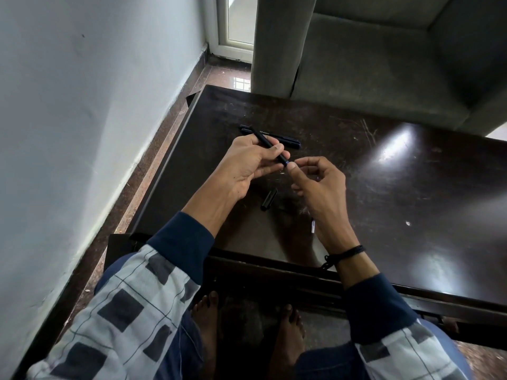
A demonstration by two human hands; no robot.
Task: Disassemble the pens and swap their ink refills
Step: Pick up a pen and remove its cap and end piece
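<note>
My left hand (248, 163) grips a black pen barrel (267, 144) that slants from upper left down to the right above the dark table (384, 187). At the barrel's lower end, my right hand (315, 182) pinches the tip between thumb and forefinger. A second dark blue pen (285, 139) lies flat on the table just behind my hands. A black pen cap (269, 199) lies on the table below my hands. A thin clear refill piece (313, 226) shows beside my right wrist, partly hidden.
A grey sofa (384, 64) stands right behind the table's far edge. A white wall (82, 105) runs along the left, with a strip of brown floor (153, 160) between it and the table. My bare feet (208, 319) are under the table's near edge.
</note>
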